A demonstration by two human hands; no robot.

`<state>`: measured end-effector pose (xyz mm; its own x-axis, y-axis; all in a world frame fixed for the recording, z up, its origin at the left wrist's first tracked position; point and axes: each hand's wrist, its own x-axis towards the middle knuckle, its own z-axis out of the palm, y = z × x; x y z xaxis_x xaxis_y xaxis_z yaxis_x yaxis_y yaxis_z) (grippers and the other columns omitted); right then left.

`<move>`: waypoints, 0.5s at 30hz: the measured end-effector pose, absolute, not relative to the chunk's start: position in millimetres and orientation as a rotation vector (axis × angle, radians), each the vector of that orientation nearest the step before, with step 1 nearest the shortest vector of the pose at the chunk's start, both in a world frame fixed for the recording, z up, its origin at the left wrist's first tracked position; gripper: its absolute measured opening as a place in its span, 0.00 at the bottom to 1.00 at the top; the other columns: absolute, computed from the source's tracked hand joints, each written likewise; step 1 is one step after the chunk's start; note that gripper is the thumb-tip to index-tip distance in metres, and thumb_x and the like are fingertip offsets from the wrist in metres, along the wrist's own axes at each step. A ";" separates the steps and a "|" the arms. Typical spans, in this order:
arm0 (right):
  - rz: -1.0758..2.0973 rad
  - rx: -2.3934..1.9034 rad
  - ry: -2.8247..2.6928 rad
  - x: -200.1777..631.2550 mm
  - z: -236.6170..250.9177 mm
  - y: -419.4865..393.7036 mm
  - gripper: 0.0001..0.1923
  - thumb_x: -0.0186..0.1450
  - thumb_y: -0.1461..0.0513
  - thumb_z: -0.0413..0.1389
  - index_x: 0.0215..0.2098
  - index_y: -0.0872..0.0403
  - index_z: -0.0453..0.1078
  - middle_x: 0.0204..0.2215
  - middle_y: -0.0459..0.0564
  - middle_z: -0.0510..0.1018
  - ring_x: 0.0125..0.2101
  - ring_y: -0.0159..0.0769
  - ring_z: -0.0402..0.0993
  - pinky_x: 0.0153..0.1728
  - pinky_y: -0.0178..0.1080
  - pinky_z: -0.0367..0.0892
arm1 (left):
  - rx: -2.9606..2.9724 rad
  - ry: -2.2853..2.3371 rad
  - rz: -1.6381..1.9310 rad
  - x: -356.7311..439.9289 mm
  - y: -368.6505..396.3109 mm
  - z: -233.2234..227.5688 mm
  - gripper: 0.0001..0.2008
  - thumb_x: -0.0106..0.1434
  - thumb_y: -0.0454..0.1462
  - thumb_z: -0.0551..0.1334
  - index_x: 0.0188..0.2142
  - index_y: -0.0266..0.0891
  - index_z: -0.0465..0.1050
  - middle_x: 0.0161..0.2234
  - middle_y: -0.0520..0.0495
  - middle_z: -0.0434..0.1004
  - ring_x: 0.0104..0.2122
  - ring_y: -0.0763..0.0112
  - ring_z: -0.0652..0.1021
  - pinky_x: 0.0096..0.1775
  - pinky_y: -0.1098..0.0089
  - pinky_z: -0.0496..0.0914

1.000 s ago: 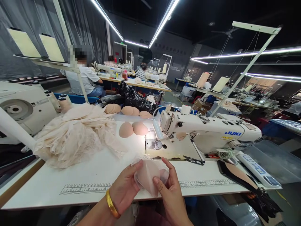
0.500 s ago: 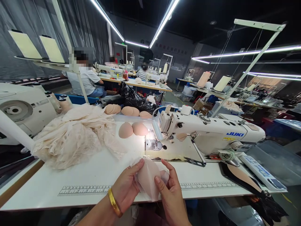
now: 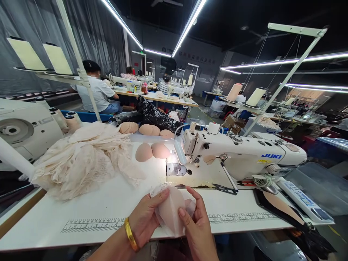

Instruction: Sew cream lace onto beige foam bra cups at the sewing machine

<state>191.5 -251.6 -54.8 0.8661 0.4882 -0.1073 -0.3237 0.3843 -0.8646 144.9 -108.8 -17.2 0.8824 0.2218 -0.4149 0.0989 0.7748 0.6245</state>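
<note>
Between my two hands, above the front edge of the table, is a beige bra cup [image 3: 172, 210] covered in thin sheer fabric. My left hand [image 3: 146, 215] wears a gold bracelet [image 3: 131, 234] and grips the cup's left side, thumb on top. On the other side, my right hand [image 3: 197, 224] pinches the cup's lower right edge with its thumb; the index finger sticks up. Two loose bra cups [image 3: 160, 150] lie on the table left of the needle area. A large heap of cream lace fabric [image 3: 78, 159] spreads over the table's left part.
A white JUKI sewing machine [image 3: 239, 156] stands right of centre, with black scissors [image 3: 225, 188] beside its base. Stacked cups [image 3: 149, 129] sit behind. A printed ruler [image 3: 92, 223] runs along the front edge. A co-worker [image 3: 96, 90] sits at the back left.
The view has shifted slightly. Both hands keep their hold on the cup, which has turned a little and sits marginally lower in view.
</note>
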 end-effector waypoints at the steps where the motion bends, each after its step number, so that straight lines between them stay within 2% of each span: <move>1: 0.533 -1.056 -0.192 190.2 -54.1 -252.1 0.49 0.57 0.49 0.75 0.69 0.45 0.59 0.56 0.55 0.81 0.55 0.51 0.79 0.60 0.51 0.71 | 0.699 0.505 0.065 145.8 -107.9 -17.3 0.26 0.51 0.44 0.82 0.44 0.32 0.82 0.42 0.33 0.86 0.42 0.47 0.85 0.42 0.60 0.80; 5: 0.682 -1.062 -0.334 192.0 -58.9 -265.0 0.65 0.54 0.48 0.76 0.77 0.42 0.42 0.59 0.57 0.78 0.56 0.54 0.78 0.59 0.55 0.70 | 0.823 0.462 0.041 146.2 -96.5 -10.9 0.24 0.54 0.49 0.80 0.41 0.35 0.82 0.39 0.37 0.85 0.38 0.54 0.83 0.41 0.62 0.78; 7: 0.742 -1.137 -0.474 203.4 -62.7 -277.8 0.65 0.59 0.47 0.74 0.78 0.42 0.35 0.59 0.57 0.77 0.54 0.51 0.79 0.57 0.53 0.71 | 1.020 0.253 -0.036 143.5 -85.8 -2.6 0.23 0.59 0.53 0.75 0.42 0.36 0.81 0.40 0.40 0.84 0.40 0.56 0.82 0.43 0.62 0.77; 9: 0.667 -1.300 -0.726 224.7 -63.7 -289.3 0.57 0.66 0.50 0.69 0.79 0.41 0.35 0.55 0.55 0.79 0.48 0.45 0.81 0.51 0.47 0.74 | 1.339 -0.113 -0.185 141.3 -74.2 7.3 0.21 0.63 0.53 0.71 0.44 0.39 0.81 0.40 0.44 0.84 0.42 0.55 0.81 0.46 0.62 0.76; 10: 0.550 -1.399 -0.905 238.6 -62.5 -292.6 0.51 0.69 0.53 0.65 0.78 0.41 0.38 0.52 0.54 0.80 0.45 0.42 0.80 0.47 0.44 0.74 | 1.472 -0.285 -0.256 141.9 -68.9 12.0 0.17 0.64 0.51 0.70 0.42 0.41 0.81 0.41 0.45 0.83 0.43 0.55 0.81 0.48 0.61 0.75; 12: 0.150 -1.569 -1.332 270.6 -56.7 -291.4 0.36 0.72 0.61 0.60 0.73 0.43 0.52 0.45 0.51 0.81 0.41 0.40 0.77 0.44 0.42 0.71 | 1.736 -0.544 -0.298 149.2 -60.2 18.5 0.06 0.65 0.42 0.69 0.35 0.43 0.81 0.41 0.48 0.83 0.46 0.56 0.80 0.54 0.59 0.70; 14: -0.285 -1.686 -1.711 304.6 -49.7 -279.5 0.18 0.74 0.66 0.57 0.60 0.46 0.67 0.39 0.48 0.82 0.42 0.41 0.73 0.45 0.43 0.67 | 2.062 -0.721 -0.204 166.8 -53.5 19.7 0.08 0.62 0.32 0.68 0.27 0.42 0.75 0.42 0.50 0.82 0.49 0.58 0.79 0.60 0.55 0.62; 15: -0.463 -1.739 -1.843 320.8 -47.3 -270.8 0.10 0.75 0.67 0.56 0.52 0.48 0.71 0.38 0.47 0.82 0.42 0.40 0.72 0.44 0.43 0.65 | 2.254 -0.810 -0.151 179.0 -50.4 18.2 0.10 0.59 0.28 0.67 0.25 0.41 0.73 0.44 0.51 0.82 0.50 0.58 0.79 0.63 0.52 0.58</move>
